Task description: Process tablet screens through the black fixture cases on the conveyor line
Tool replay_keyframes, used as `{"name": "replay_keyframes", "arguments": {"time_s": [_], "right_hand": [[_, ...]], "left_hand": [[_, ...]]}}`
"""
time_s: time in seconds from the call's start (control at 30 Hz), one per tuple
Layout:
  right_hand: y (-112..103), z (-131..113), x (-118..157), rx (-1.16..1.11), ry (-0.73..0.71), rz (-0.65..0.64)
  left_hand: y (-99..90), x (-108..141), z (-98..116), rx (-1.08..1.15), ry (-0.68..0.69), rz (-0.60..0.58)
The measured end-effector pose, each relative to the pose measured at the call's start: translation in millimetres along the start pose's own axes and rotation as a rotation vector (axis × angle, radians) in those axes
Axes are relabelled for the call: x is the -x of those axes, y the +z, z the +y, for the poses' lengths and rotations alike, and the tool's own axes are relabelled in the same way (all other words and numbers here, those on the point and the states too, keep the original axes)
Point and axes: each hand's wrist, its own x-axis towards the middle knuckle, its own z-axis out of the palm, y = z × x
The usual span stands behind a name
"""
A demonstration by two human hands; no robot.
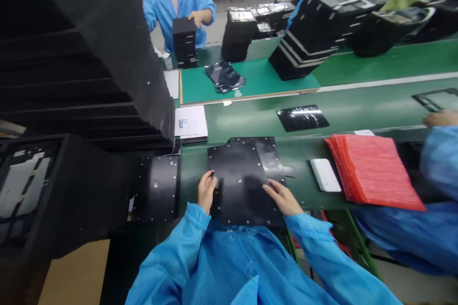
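Note:
A black rectangular panel (236, 176) with small pale dots along its borders lies in front of my body, near the bench's front edge. My left hand (206, 194) is closed at its left edge, and a small dark bit shows between thumb and forefinger. At the right edge, my right hand (283, 197) grips with the fingertips over the top face. Under it, another black sheet (268, 152) sticks out at the back and right, with a grey tab beside it. What my fingers do below the edges is hidden.
A similar black panel (155, 190) lies left, below a tall black stack (125, 57). To the right are a white device (325, 175) and a red wrapped stack (379, 169). A glossy black sheet (303, 117) rests on the green bench (243, 119). Co-workers sit opposite and right.

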Motion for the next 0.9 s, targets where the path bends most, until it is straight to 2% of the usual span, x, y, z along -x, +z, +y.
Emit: {"name": "replay_keyframes", "arguments": {"time_s": [0.07, 0.17, 0.23, 0.3, 0.33, 0.4, 0.5, 0.57, 0.63, 0.7, 0.83, 0.9], "right_hand": [[-34, 3, -1, -0.045, 0.008, 0.034], [-74, 12, -6, -0.013, -0.031, 0.104], [-99, 26, -14, 0.071, -0.085, 0.183], [-120, 45, -28, 0.181, -0.146, 0.245], [-128, 56, -37, 0.246, -0.175, 0.253], [-137, 81, -57, 0.404, -0.204, 0.229], [-138, 114, -82, 0.618, -0.205, 0.156], [-138, 123, -89, 0.664, -0.209, 0.144], [-144, 116, -90, 0.679, -0.252, 0.137], [-152, 93, -89, 0.744, -0.329, 0.069], [-163, 34, -91, 0.991, -0.447, -0.246], [-166, 15, -94, 1.073, -0.464, -0.412]], "left_hand": [[34.3, -11, 12, 0.015, 0.007, -0.058], [71.9, -24, 25, -0.108, 0.051, -0.062], [90.6, -24, 31, -0.327, 0.198, 0.013], [109.2, -16, 34, -0.592, 0.401, 0.081], [119.8, -10, 34, -0.714, 0.488, 0.078], [144.4, 4, 32, -0.904, 0.596, -0.022], [184.8, 20, 22, -1.119, 0.621, -0.171], [207.0, 23, 12, -1.266, 0.581, -0.159], [221.5, 22, 3, -1.408, 0.538, -0.11], [229.0, 21, -3, -1.524, 0.523, -0.068], [236.4, 21, -7, -1.646, 0.521, -0.071], [241.6, 21, -6, -1.672, 0.522, -0.089]]}}
